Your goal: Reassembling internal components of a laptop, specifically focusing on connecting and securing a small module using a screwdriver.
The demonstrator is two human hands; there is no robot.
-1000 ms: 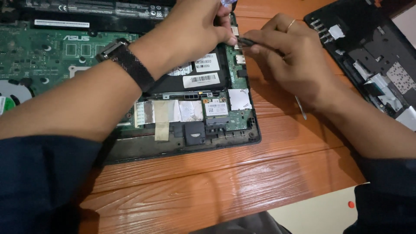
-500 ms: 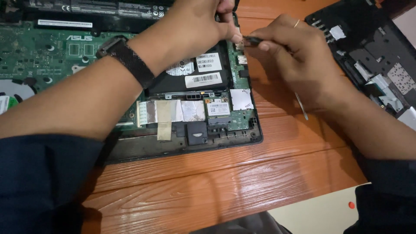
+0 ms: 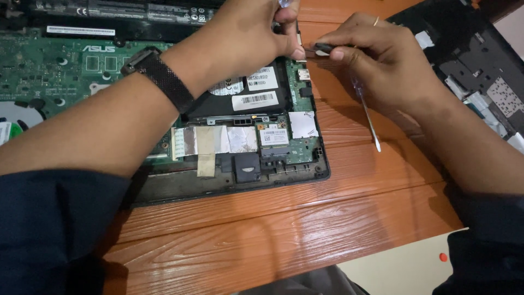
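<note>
An opened laptop lies on the wooden table, its green board and hard drive bare. My left hand reaches across it to the far right edge, fingers closed around a thin tool with a blue-and-white top. A dark mesh watch is on that wrist. My right hand pinches a small dark tool pointing left, its tip meeting my left fingertips beside the drive. A ring sits on one right finger.
A slim screwdriver lies on the table, its upper end under my right hand. The laptop's removed black cover rests at the far right. A pale sheet with a red dot sits at the near right corner.
Both hands have crept a little farther from me along the laptop's right edge. The right hand's dark tool has closed in on the left fingertips.
</note>
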